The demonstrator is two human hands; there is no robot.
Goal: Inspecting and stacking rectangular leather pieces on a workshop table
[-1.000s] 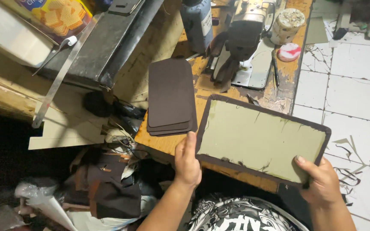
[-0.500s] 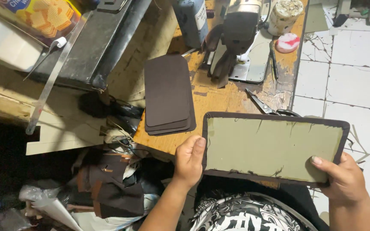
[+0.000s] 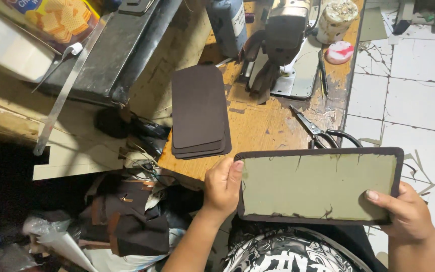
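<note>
I hold a flat rectangular panel (image 3: 318,186), olive-green on its face with a dark brown folded-over border, level in front of my body. My left hand (image 3: 221,187) grips its left short edge, thumb on top. My right hand (image 3: 404,214) grips the lower right corner. A stack of dark brown rounded leather pieces (image 3: 198,111) lies on the wooden worktable (image 3: 263,126) just beyond my left hand.
A sewing machine (image 3: 283,45) stands at the back of the table. Black-handled scissors (image 3: 323,132) lie near the table's right edge. A metal ruler (image 3: 64,95) and black tray sit left. Leather scraps and plastic pile (image 3: 122,221) lie below. White tiled floor is on the right.
The panel has shifted right and toward me, off the tabletop, turning level. Both hands kept their grips on its ends.
</note>
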